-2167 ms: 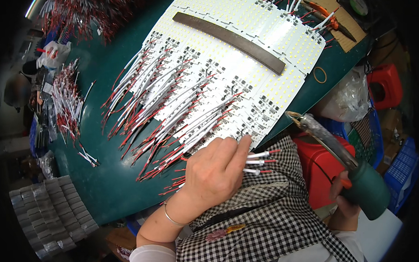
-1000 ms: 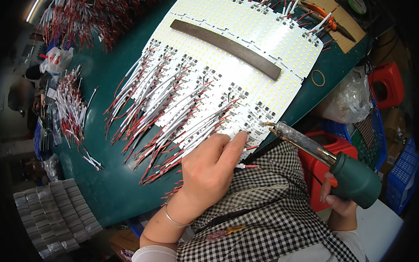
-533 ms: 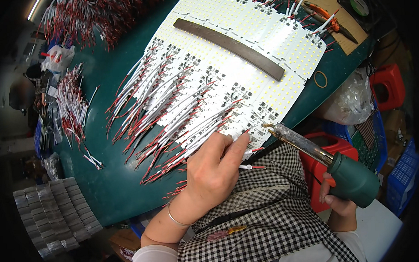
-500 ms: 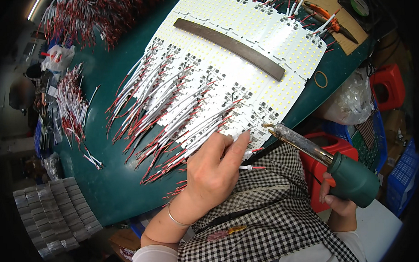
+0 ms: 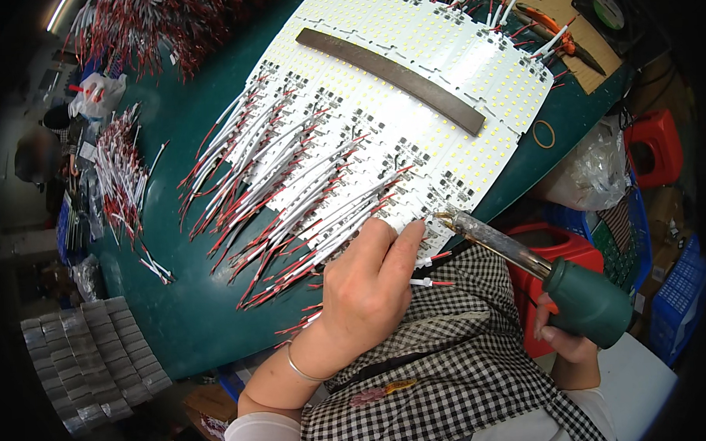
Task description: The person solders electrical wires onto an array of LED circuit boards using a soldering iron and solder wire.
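Note:
My right hand [image 5: 563, 341] is wrapped round the green handle of a gun-shaped soldering iron [image 5: 589, 302]. Its metal tip is at the near right edge of the white LED boards [image 5: 512, 90], close to my left fingertips. My left hand [image 5: 367, 286] is pinched at that same edge, apparently on a white-and-red wire [image 5: 432, 259]; its grip is partly hidden by the fingers. Rows of white wires with red ends [image 5: 290, 188] fan out from the boards toward the lower left. A dark curved bar [image 5: 395, 79] lies across the boards.
On the green table [image 5: 209, 319], a loose wire bundle [image 5: 122, 178] lies left and a large wire heap [image 5: 160, 29] sits at the back. Orange-handled cutters [image 5: 560, 34] rest on cardboard at the far right. Red stools [image 5: 654, 148] and blue crates [image 5: 678, 298] stand beside the table.
The soldering iron has shifted slightly left, bringing its tip nearer my left fingertips. My left hand has moved a little to the right. The boards and bar have shifted slightly right in view.

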`<action>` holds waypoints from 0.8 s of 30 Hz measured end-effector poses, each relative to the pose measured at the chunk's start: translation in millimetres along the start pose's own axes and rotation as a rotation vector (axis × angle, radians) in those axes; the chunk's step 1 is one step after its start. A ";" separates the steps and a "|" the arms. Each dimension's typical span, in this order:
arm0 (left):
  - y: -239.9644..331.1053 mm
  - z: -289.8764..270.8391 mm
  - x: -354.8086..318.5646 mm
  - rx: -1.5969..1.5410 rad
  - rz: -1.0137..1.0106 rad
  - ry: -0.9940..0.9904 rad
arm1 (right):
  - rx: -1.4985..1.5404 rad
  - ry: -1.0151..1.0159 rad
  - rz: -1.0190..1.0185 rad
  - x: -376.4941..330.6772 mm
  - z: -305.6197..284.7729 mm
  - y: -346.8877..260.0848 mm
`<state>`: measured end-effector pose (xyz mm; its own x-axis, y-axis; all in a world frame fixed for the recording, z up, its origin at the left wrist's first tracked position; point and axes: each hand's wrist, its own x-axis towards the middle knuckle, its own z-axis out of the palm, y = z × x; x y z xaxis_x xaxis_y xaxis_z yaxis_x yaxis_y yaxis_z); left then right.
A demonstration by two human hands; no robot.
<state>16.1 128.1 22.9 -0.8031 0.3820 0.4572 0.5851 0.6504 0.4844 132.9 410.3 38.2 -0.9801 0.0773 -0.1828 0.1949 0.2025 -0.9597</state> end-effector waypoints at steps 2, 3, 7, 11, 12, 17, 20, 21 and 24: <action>0.6 0.7 0.3 -0.002 0.000 0.004 | -0.045 -0.003 -0.006 -0.1 0.4 -0.1; 0.6 1.2 0.8 -0.005 0.001 0.006 | -0.019 -0.007 0.009 0.9 1.4 -1.2; 0.7 1.1 2.0 -0.006 -0.015 -0.023 | -0.041 -0.020 -0.016 4.4 3.1 -0.3; 0.0 2.9 2.2 -0.009 -0.004 -0.001 | -0.063 -0.031 -0.003 4.9 2.7 -0.9; -0.4 2.6 0.9 -0.027 -0.004 -0.011 | -0.071 -0.032 -0.013 4.5 2.0 1.3; -1.5 3.9 0.2 -0.033 0.024 -0.006 | -0.012 -0.023 -0.031 6.0 4.4 0.8; -0.4 2.7 0.9 -0.032 0.016 -0.020 | 0.008 -0.025 -0.004 5.9 5.8 1.7; -0.3 2.4 0.8 -0.030 0.017 -0.027 | 0.019 -0.041 -0.022 8.3 5.5 1.2; -1.1 3.0 0.4 -0.032 0.020 -0.030 | 0.063 -0.091 -0.067 14.9 4.2 4.9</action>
<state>14.8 129.5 20.3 -0.7938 0.4147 0.4448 0.6042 0.6215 0.4988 119.1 408.3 30.0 -0.9908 -0.0243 -0.1333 0.1286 0.1427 -0.9814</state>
